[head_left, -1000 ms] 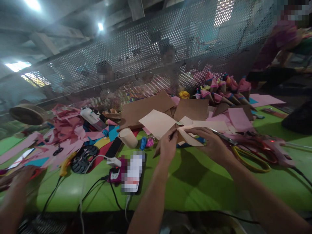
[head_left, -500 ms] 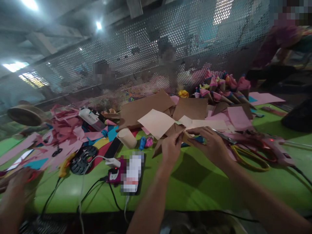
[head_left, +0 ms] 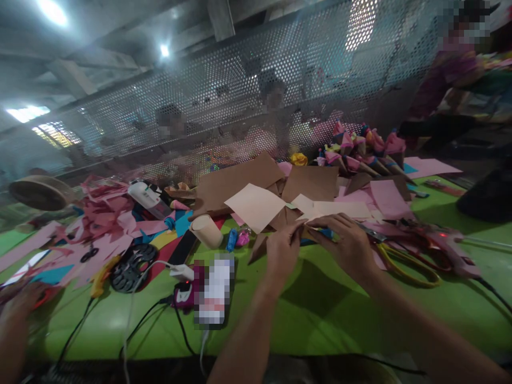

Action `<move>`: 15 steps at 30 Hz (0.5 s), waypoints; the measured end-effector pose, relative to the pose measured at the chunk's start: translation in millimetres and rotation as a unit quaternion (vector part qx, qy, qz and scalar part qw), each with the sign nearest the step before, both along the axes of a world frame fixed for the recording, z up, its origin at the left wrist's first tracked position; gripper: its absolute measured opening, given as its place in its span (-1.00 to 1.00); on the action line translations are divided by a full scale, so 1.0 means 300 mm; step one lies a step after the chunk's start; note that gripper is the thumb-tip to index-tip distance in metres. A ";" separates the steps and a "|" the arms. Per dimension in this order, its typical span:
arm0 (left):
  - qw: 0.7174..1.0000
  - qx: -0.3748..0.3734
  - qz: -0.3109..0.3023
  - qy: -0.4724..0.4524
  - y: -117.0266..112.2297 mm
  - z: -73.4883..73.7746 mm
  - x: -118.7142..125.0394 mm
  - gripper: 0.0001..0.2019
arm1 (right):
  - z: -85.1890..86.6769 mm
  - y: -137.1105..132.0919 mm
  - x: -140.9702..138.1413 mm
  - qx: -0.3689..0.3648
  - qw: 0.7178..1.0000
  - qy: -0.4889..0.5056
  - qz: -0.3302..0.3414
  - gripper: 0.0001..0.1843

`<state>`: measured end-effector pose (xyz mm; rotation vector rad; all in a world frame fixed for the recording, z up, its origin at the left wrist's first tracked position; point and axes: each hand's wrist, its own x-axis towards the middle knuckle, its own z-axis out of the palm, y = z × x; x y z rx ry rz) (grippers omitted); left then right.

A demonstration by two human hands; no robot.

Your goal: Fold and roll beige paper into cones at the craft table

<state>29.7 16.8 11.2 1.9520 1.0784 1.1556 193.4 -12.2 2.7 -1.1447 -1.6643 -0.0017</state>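
Observation:
Over the green table, my left hand (head_left: 283,249) and my right hand (head_left: 347,241) are close together, fingertips nearly meeting. Both are closed in a pinch on a small piece of tan paper, mostly hidden by the fingers. Just beyond them lie a cream paper sheet (head_left: 255,207), brown folded paper (head_left: 285,217) and cream strips (head_left: 340,209). Scissors with yellow handles (head_left: 408,269) rest to the right of my right hand. A pink glue gun (head_left: 450,248) with a red light lies beyond these.
A phone (head_left: 216,290), a power adapter with cables (head_left: 186,293), a paper roll (head_left: 206,231) and a black spool (head_left: 133,266) lie left. Another person's hand (head_left: 24,301) is at far left. Paper cones with pink tops (head_left: 368,146) are piled behind, before a perforated metal screen (head_left: 224,106).
Both hands stay close together at the paper, the fingertips shifting slightly. The whole view has tilted a little. The person at the far right has shifted.

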 end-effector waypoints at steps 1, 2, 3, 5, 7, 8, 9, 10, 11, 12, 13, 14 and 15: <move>1.000 -0.003 -0.008 -0.004 -0.001 0.004 0.000 -0.69 | 0.000 0.000 0.001 -0.007 1.000 0.001 0.001 -0.88; 1.000 -0.006 -0.016 -0.008 -0.002 0.007 0.000 -0.69 | -0.001 0.000 0.001 -0.011 1.000 0.003 0.001 -0.87; 1.000 -0.009 -0.023 -0.011 -0.003 0.010 0.000 -0.69 | -0.002 0.001 0.002 -0.015 1.000 0.005 -0.002 -0.87; 0.999 -0.016 -0.027 -0.019 -0.004 0.014 0.000 -0.70 | -0.005 0.003 0.002 -0.022 1.000 0.010 -0.004 -0.87; 0.999 -0.024 -0.026 -0.022 -0.004 0.015 0.001 -0.71 | -0.008 0.006 0.003 -0.028 0.999 0.018 -0.001 -0.85; 0.999 -0.028 -0.028 -0.022 -0.003 0.015 0.001 -0.71 | -0.009 0.008 0.003 -0.030 0.999 0.023 0.001 -0.84; 0.999 -0.032 -0.032 -0.023 -0.002 0.015 0.002 -0.72 | -0.009 0.009 0.004 -0.033 0.999 0.026 0.004 -0.83; 0.998 -0.038 -0.038 -0.026 -0.001 0.013 0.002 -0.73 | -0.008 0.009 0.006 -0.035 0.999 0.029 0.008 -0.83; 0.998 -0.044 -0.044 -0.032 0.000 0.011 0.002 -0.75 | -0.007 0.009 0.007 -0.037 0.999 0.032 0.010 -0.83; 0.997 -0.051 -0.048 -0.041 0.001 0.009 0.003 -0.77 | -0.006 0.009 0.008 -0.039 0.999 0.033 0.013 -0.83; 0.996 -0.057 -0.049 -0.050 0.003 0.005 0.003 -0.79 | -0.005 0.009 0.009 -0.041 0.998 0.036 0.018 -0.83; 0.995 -0.063 -0.047 -0.060 0.006 0.001 0.003 -0.80 | -0.004 0.010 0.010 -0.043 0.998 0.040 0.023 -0.83; 0.994 -0.067 -0.042 -0.070 0.008 -0.003 0.002 -0.81 | -0.004 0.010 0.010 -0.046 0.997 0.046 0.028 -0.82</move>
